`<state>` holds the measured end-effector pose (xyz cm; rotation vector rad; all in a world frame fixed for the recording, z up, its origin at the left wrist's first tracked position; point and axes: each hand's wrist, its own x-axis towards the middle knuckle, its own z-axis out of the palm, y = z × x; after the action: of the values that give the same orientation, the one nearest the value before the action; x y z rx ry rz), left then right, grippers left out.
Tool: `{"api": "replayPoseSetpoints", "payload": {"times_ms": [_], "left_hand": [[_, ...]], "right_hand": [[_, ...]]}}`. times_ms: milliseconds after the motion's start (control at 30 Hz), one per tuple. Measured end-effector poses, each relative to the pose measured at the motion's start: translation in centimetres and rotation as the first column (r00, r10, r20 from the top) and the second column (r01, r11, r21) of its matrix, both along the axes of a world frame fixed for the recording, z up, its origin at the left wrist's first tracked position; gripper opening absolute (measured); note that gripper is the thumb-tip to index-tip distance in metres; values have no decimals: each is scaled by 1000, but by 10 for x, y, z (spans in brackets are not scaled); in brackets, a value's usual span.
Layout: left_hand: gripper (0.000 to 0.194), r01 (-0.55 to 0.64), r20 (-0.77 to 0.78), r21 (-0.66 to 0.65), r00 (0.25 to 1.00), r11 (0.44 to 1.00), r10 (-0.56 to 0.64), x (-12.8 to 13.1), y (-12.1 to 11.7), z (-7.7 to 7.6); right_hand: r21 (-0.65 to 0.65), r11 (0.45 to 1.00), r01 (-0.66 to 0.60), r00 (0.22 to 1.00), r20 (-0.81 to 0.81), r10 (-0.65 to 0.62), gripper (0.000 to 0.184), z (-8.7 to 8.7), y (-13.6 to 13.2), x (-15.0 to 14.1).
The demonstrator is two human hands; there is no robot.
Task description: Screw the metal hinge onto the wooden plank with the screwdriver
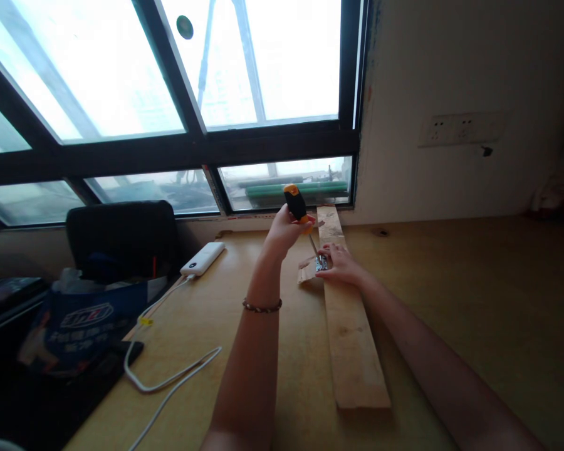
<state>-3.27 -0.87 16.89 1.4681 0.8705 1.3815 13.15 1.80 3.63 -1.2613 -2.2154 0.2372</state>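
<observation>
My left hand (286, 233) is closed around the black and yellow handle of a screwdriver (295, 203). Its shaft slants down to the right, and the tip meets a small silver metal plate (321, 263); whether it sits in a screw is too small to tell. My right hand (341, 263) rests on a long wooden plank (355, 341), thumb and fingers pinching around the metal plate. A short wooden piece (308, 270) lies against the plank's left side, under part of the plate.
The wooden table (474, 326) runs up to the window and wall. At left lie a white power bank (203, 259) and its looping white cable (169, 379). Beyond the table's left edge stand a black chair (122, 235) and a blue bag (84, 326).
</observation>
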Motion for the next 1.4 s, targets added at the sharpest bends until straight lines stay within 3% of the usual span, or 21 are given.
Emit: {"api": "replayPoseSetpoints", "payload": {"times_ms": [167, 267, 367, 967, 1267, 1400], "left_hand": [[34, -20, -4, 2, 1000, 1000, 20, 1, 1, -1], [34, -36, -7, 12, 999, 999, 36, 1, 1, 0], [34, -42, -7, 25, 999, 999, 42, 2, 0, 0], [35, -57, -10, 19, 998, 998, 57, 11, 3, -5], [35, -91, -135, 163, 984, 982, 113, 14, 19, -16], [37, -2, -134, 123, 991, 992, 18, 18, 17, -17]], "right_hand": [[-32, 995, -90, 989, -120, 86, 73, -3, 5, 6], [-70, 976, -207, 941, -285, 180, 83, -5, 10, 13], [-91, 965, -245, 911, -363, 196, 81, -4, 13, 18], [-90, 963, -254, 891, -409, 197, 71, -3, 15, 20], [-98, 962, -254, 887, -422, 191, 70, -7, 17, 20], [-102, 962, -253, 886, -424, 188, 71, -5, 16, 20]]}}
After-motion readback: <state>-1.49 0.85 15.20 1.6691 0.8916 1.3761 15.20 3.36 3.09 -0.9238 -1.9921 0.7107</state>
